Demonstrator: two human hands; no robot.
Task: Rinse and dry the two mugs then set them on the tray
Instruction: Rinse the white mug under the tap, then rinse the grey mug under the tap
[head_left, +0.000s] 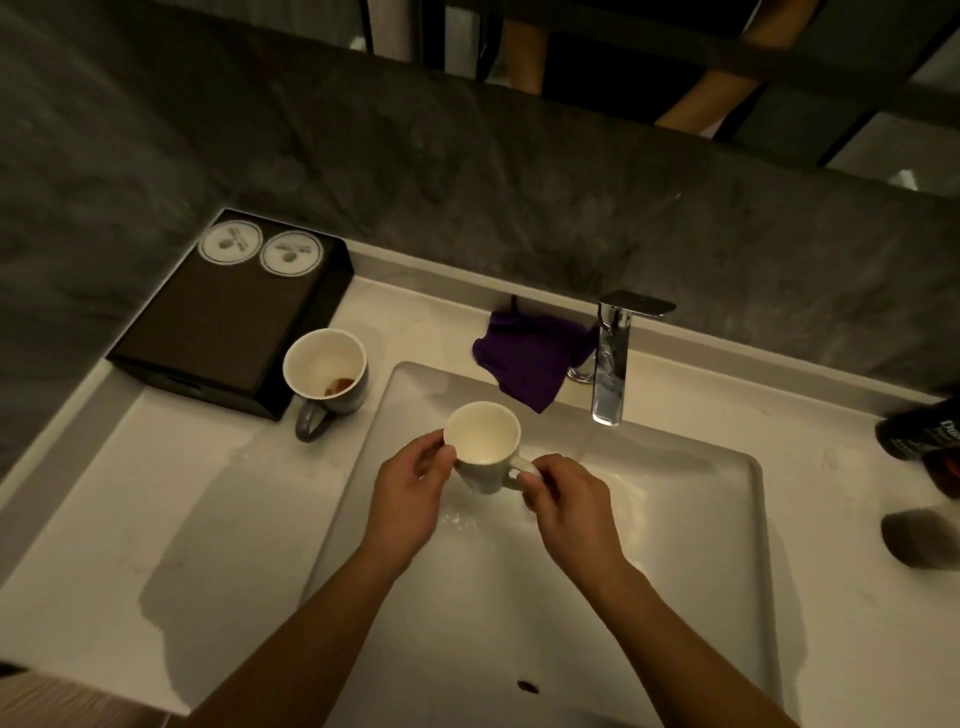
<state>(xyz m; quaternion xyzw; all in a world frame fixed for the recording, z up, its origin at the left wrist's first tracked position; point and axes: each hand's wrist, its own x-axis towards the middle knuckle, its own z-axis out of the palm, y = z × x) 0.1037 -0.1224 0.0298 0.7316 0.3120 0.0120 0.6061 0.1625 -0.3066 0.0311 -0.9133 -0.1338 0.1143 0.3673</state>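
Observation:
I hold a white mug (483, 441) upright over the sink basin (675, 545), left of the tap. My left hand (410, 499) grips its rim and side. My right hand (561, 499) pinches its handle. A second mug (324, 364), grey outside and white inside with a brown stain at the bottom, stands on the counter left of the basin. A dark brown tray (223, 332) sits at the back left, touching that mug, with two round white coasters (260, 247) on it. A purple cloth (530, 358) lies crumpled at the basin's back edge.
A chrome tap (610, 358) rises behind the basin at the right, with no water visibly running. Dark bottles (919, 431) stand at the right edge of the counter. A grey stone wall runs behind, with a mirror above. The counter's front left edge is near.

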